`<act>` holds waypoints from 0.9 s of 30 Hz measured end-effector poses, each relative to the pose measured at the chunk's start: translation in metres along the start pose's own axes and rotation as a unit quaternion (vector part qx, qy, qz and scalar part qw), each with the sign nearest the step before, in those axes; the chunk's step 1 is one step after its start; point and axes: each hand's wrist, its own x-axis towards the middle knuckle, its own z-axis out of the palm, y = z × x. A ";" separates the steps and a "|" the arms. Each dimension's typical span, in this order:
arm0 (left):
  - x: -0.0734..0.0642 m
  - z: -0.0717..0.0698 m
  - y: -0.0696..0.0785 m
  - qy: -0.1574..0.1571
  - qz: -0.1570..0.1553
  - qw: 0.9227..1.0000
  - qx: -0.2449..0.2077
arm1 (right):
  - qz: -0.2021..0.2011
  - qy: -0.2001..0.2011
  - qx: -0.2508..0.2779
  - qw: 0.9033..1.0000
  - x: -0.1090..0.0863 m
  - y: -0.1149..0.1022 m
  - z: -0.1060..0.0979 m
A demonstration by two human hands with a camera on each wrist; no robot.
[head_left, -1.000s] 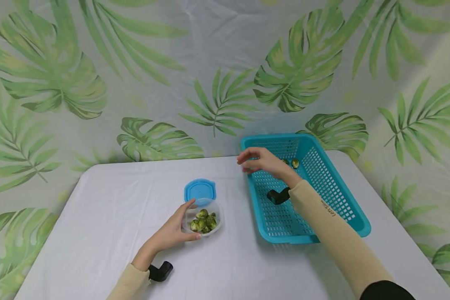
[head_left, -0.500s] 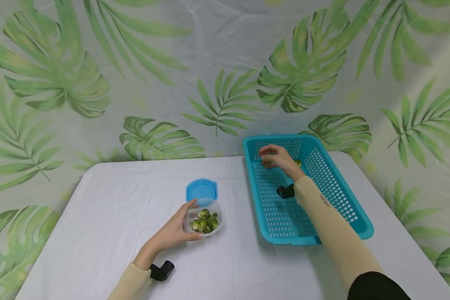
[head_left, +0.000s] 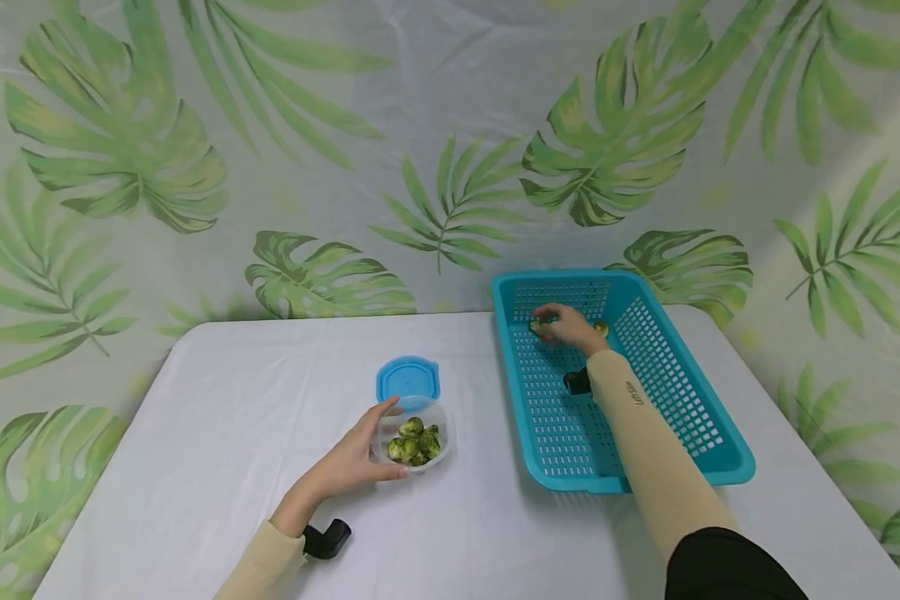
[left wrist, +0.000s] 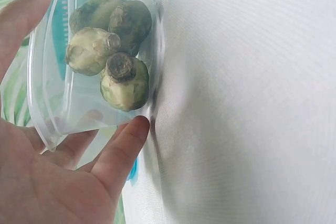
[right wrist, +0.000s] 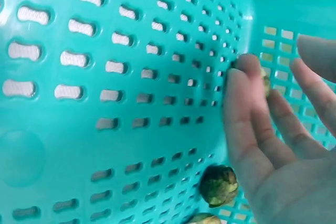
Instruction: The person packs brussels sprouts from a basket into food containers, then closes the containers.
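Observation:
My left hand [head_left: 345, 462] grips a small clear plastic container [left wrist: 79, 116] by its side, thumb and fingers spread round it. Several Brussels sprouts [head_left: 416, 442] lie inside the container. My right hand [head_left: 567, 327] reaches down into the turquoise basket [head_left: 531, 467], over its far left part. In the right wrist view its fingertips are at a Brussels sprout [right wrist: 266, 82], which they partly hide, while the thumb stands apart from it. Another sprout [right wrist: 219, 185] lies in the basket beside the hand, and part of one more [right wrist: 205, 219] shows at the lower edge.
A blue lid [head_left: 407, 379] lies on the white-covered table [head_left: 195, 450], just behind the container. A leaf-patterned cloth [head_left: 457, 92] hangs behind the table. The basket's raised walls surround the right hand.
My right hand has moved from above the basket's left rim rightward and down to a sprout inside. My left hand keeps holding the container in place.

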 end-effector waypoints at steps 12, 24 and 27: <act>0.000 0.000 0.000 0.001 -0.006 1.000 -0.007 | 0.017 0.005 -0.032 0.999 0.001 0.006 0.000; 0.000 0.000 0.002 0.001 -0.007 1.000 -0.009 | 0.019 0.041 -0.040 0.998 -0.001 0.008 -0.001; -0.001 -0.001 0.003 0.000 -0.005 1.000 -0.010 | 0.013 0.074 -0.027 0.997 -0.002 0.004 -0.001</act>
